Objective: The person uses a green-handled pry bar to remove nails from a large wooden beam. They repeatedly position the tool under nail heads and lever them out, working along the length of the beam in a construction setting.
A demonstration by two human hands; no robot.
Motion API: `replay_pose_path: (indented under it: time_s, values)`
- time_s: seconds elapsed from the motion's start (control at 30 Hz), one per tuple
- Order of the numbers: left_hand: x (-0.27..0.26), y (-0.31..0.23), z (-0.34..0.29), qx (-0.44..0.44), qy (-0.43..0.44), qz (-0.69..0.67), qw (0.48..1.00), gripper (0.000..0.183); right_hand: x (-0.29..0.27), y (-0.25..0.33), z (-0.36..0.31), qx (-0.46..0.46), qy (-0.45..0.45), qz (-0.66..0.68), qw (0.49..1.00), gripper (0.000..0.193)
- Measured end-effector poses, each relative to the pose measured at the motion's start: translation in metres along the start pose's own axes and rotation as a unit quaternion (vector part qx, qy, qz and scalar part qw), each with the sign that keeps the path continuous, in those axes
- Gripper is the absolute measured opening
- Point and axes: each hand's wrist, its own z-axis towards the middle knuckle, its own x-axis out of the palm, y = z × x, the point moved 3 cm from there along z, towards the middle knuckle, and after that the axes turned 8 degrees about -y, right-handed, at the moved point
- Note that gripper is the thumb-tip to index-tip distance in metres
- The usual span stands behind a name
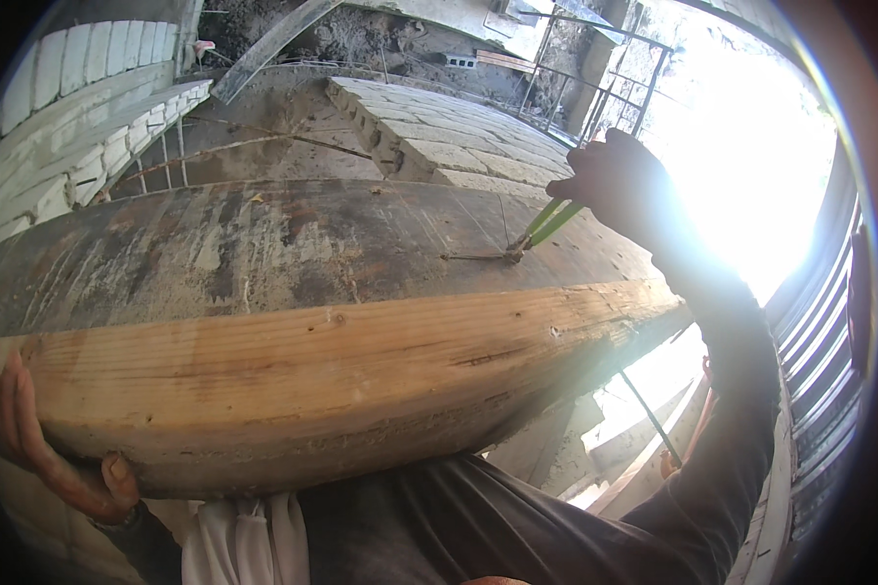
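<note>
A long pale wooden beam (293, 366) runs across in front of me, along the edge of a dark, stained panel (263, 239). At the far left, my left hand (54, 458) cups the beam's lower edge, fingers stretched up over its face and thumb apart below. My right hand (619, 180) is raised at the upper right, closed around the green handles of a pair of pincers (554, 222). The pincers' jaws meet the panel's surface where thin wire (473, 256) sticks out; whether they grip it I cannot tell. Glare hides part of the right hand.
Beyond the panel stands a block wall (439, 122), with another block wall (88, 146) at the left. A metal railing (605, 73) rises at the upper right. Corrugated sheeting (819, 409) lines the right side. A thin rod (651, 414) slants beneath the beam.
</note>
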Motion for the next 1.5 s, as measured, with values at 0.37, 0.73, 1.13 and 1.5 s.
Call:
replay_pose_path:
  time_s: [0.37, 0.73, 1.13, 1.5]
  values:
    - [-0.003, -0.005, 0.009, 0.022, -0.010, -0.005, 1.000, 0.080, -0.005, 0.011, 0.030, -0.064, 0.076, -0.129, 0.987, 0.006]
    - [-0.004, -0.003, 0.011, 0.037, -0.018, -0.002, 0.999, 0.079, 0.014, 0.000, 0.025, -0.005, 0.134, -0.020, 0.991, 0.010]
    - [0.000, 0.002, 0.005, 0.036, -0.016, -0.007, 0.999, 0.080, 0.046, -0.011, -0.002, 0.090, 0.244, 0.071, 0.963, 0.014]
    - [-0.002, -0.003, 0.011, 0.045, -0.016, 0.002, 0.999, 0.080, 0.067, -0.010, -0.020, 0.246, 0.120, 0.181, 0.945, 0.015]
